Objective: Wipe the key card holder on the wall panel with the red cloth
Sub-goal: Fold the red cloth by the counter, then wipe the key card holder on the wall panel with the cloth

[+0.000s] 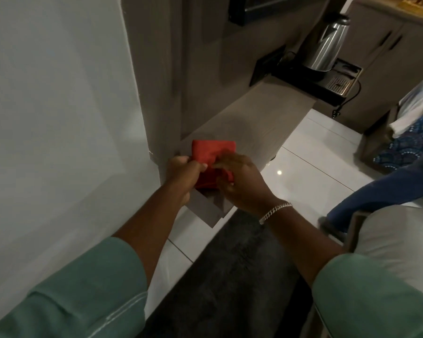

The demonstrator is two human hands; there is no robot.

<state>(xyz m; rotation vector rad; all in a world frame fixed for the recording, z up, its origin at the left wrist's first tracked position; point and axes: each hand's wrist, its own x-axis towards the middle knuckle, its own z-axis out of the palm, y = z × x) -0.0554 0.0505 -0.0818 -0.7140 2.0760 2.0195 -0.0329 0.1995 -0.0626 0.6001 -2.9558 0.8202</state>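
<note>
While you fold: both hands' fingers pinch the red cloth point(211, 154) over the worktop point(254, 118).
Risk: cloth bunches; card holder unseen.

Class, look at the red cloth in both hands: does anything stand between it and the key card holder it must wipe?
That cannot be settled: the folded red cloth sits gripped between the left hand and right hand above the grey wooden shelf, and no key card holder shows in this view.

No text, label, brand or number can be read on anything here
</note>
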